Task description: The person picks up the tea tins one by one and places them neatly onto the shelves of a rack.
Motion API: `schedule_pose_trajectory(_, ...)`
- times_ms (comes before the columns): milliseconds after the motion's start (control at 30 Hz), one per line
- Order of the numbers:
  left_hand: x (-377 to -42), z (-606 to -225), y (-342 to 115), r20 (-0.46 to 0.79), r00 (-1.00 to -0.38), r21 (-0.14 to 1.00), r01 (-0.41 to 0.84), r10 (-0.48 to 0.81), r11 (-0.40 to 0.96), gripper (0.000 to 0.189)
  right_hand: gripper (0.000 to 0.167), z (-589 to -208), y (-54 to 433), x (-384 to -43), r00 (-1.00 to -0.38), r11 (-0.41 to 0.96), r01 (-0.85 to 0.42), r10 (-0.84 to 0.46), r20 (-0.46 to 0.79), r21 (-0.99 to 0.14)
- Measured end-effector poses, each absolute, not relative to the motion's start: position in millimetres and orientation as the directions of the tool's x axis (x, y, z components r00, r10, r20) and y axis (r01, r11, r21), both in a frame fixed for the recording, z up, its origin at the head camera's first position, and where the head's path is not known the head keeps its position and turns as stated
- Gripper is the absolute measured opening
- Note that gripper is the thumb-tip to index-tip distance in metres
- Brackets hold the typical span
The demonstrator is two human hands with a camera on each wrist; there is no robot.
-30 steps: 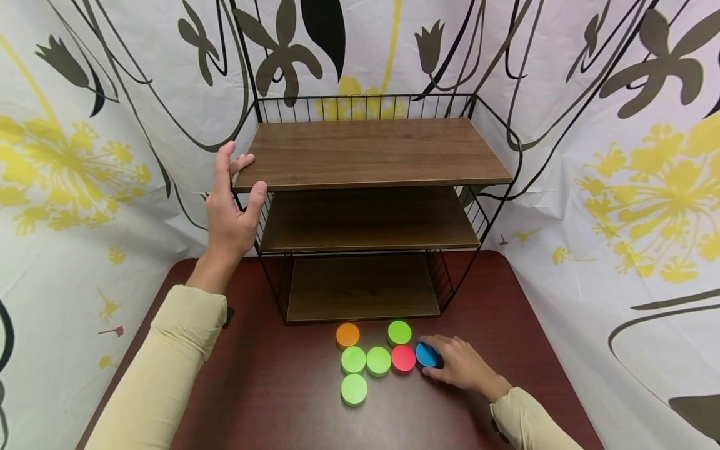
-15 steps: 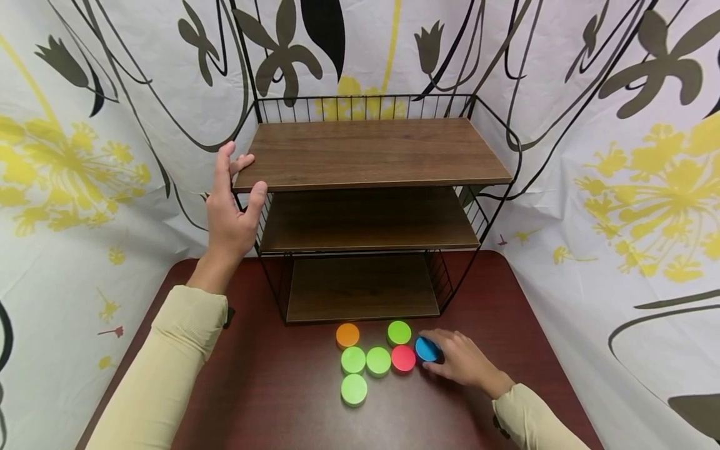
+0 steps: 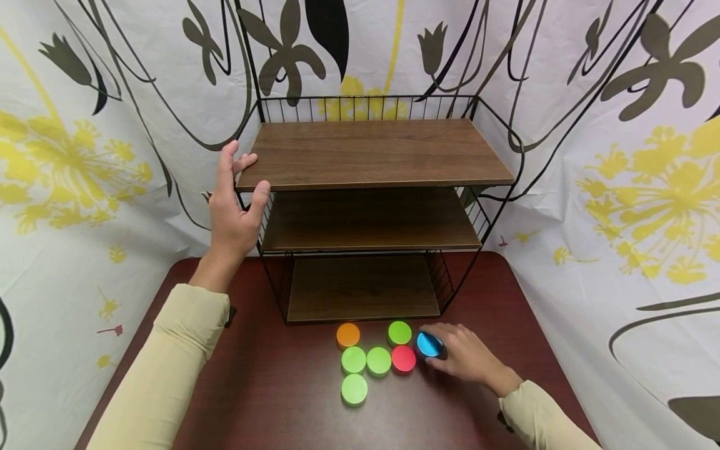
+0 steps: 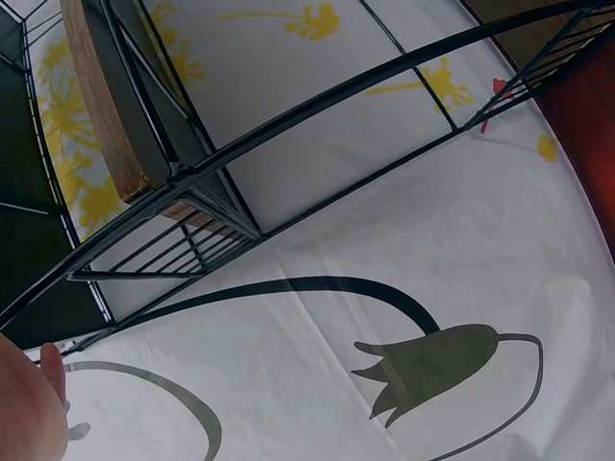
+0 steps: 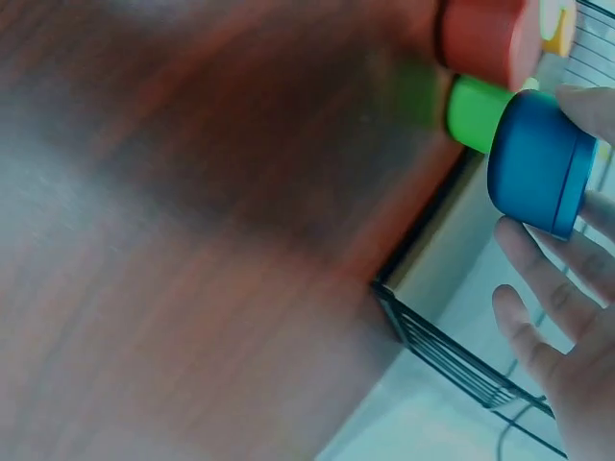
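My right hand [image 3: 467, 355] pinches a blue round tub [image 3: 430, 344] between thumb and fingers, at the right end of a group of similar round tubs. In the right wrist view the blue tub [image 5: 538, 163] shows smooth sides and a seam near one end, with fingertips against it. Left of it are a red tub [image 3: 403, 360] and a green tub [image 3: 399, 334]. My left hand [image 3: 233, 215] is at the upper left corner of a wood-and-wire shelf [image 3: 371, 156], fingers extended and thumb raised. Only a sliver of that hand [image 4: 29, 408] shows in the left wrist view.
More green tubs [image 3: 379, 362] and an orange tub [image 3: 348, 335] stand in front of the shelf's lowest board [image 3: 362, 287]. The dark red table [image 3: 270, 387] carries everything. Flower-patterned cloth [image 3: 635, 219] surrounds it on the sides and back. Black wire frames [image 4: 317, 115] edge the shelf.
My right hand has moved the blue tub slightly away from me, toward the shelf, and off from the red tub's side. My left hand keeps its place at the shelf corner.
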State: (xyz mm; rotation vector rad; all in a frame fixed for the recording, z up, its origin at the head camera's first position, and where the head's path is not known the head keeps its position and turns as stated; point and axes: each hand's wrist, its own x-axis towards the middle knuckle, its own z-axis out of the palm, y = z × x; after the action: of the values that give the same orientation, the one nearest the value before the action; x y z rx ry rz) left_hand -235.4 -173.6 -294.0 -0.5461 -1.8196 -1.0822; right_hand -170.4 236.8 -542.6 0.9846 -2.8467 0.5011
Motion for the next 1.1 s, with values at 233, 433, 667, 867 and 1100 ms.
schedule_pose_trajectory(233, -234, -294, -173, 0.873, -0.481, 0.449, 0.732, -0.078, 0.512, 0.061, 0.061, -520, 234, -175, -0.748, 0.711, -0.663, -0.616, 0.244, -0.235)
schedule_pose_trajectory(433, -234, -294, -174, 0.876, -0.477, 0.441, 0.735, -0.070, 0.514, 0.061, 0.059, -501, 228, -182, -0.694, 0.674, -0.714, -0.649, 0.311, -0.188)
schedule_pose_trajectory(667, -235, -296, -176, 0.878, -0.475, 0.439, 0.740, -0.067, 0.510, 0.061, 0.057, -476, 221, -186, -0.652, 0.657, -0.745, -0.679, 0.336, -0.118)
schedule_pose_trajectory(867, -236, -296, -176, 0.881, -0.468, 0.436, 0.745, -0.069, 0.504, 0.062, 0.059, -451, 220, -189, -0.642, 0.653, -0.749, -0.674, 0.365, -0.114)
schedule_pose_trajectory(1100, -236, -295, -176, 0.885, -0.459, 0.431, 0.753, -0.072, 0.498, 0.063, 0.059, -427, 221, -190, -0.666, 0.662, -0.735, -0.661, 0.346, -0.148)
